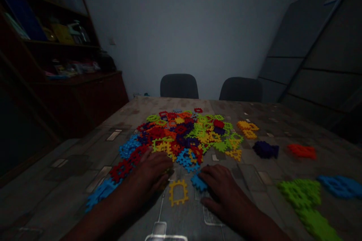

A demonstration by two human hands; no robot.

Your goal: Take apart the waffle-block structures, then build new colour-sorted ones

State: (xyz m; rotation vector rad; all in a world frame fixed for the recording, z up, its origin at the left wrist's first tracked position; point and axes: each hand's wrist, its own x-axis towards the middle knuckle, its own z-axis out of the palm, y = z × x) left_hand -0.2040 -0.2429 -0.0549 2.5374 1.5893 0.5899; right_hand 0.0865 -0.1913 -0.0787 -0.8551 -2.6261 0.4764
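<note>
My left hand (155,169) is at the near edge of the pile, its fingers curled down. Beneath those fingers is a dim yellowish bit, too dark to make out. My right hand (222,186) rests low over the table, with its fingertips on a blue interlocking plastic piece (198,181) and its thumb held apart. Between the hands lies a yellow square frame piece (178,192) with notched edges, flat on the table. A blue notched piece (187,159) lies just beyond, at the front of the mixed pile (181,130).
Sorted groups lie to the right: yellow pieces (247,129), dark purple pieces (265,149), orange pieces (302,151), green pieces (301,194) and blue pieces (341,186). Red pieces (123,169) and blue pieces (102,192) run beside my left forearm. Two chairs (179,86) stand behind the table.
</note>
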